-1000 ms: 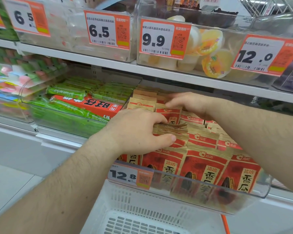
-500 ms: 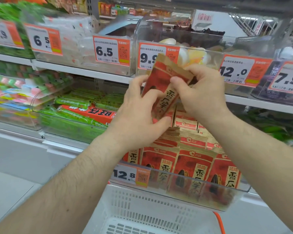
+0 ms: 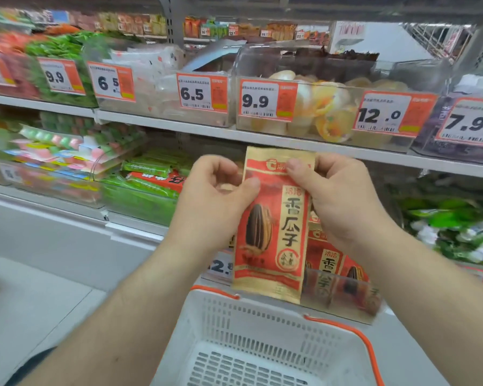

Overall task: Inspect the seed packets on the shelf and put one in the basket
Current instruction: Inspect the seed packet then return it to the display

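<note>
— Inspection was the step: left hand [image 3: 215, 201] and right hand [image 3: 343, 201] each pinched the seed packet [image 3: 273, 227], upright above the basket [image 3: 207, 324].
— Next?
— Probably lower it, release over the basket. Shelf edge [image 3: 290, 143] behind carried price tags [image 3: 265, 100]; more packets [image 3: 332, 263] sat in the lower bin.

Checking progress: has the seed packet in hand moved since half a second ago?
Yes. The seed packet dropped from the 9.9 price tag to below the shelf edge, turning upright.
</note>
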`<state>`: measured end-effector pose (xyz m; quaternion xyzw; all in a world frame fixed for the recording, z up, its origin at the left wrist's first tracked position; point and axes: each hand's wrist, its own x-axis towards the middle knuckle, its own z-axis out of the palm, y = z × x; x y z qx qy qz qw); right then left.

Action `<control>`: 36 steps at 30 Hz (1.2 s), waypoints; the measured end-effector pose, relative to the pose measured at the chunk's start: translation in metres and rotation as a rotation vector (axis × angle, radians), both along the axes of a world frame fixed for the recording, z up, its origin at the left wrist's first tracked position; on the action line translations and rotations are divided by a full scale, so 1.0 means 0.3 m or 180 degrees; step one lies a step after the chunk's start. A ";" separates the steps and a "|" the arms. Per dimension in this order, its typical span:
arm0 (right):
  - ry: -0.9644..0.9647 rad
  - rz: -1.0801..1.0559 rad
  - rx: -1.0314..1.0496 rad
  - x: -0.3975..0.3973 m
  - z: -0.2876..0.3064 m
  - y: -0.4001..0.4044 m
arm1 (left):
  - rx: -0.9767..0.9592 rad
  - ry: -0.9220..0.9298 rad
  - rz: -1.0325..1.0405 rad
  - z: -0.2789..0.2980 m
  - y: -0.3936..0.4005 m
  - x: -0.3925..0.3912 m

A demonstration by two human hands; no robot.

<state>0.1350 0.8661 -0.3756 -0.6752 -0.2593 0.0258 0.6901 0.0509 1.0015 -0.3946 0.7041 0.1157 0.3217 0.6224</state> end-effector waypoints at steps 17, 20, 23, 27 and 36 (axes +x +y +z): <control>0.1056 0.0188 -0.0648 -0.061 -0.337 -0.108 | -0.1399 0.1018 -0.0735 -0.272 -0.064 -0.048; 0.0972 0.0139 -0.0811 -0.061 -0.365 -0.121 | -0.1435 0.1130 -0.0779 -0.302 -0.064 -0.051; 0.0795 0.0105 -0.0996 -0.064 -0.379 -0.134 | -0.1442 0.1154 -0.0801 -0.314 -0.067 -0.055; 0.0753 0.0147 -0.1089 -0.077 -0.383 -0.139 | -0.1500 0.1136 -0.0780 -0.323 -0.069 -0.061; 0.0893 0.0622 -0.1482 -0.091 -0.391 -0.158 | -0.1646 0.1049 -0.0662 -0.338 -0.075 -0.059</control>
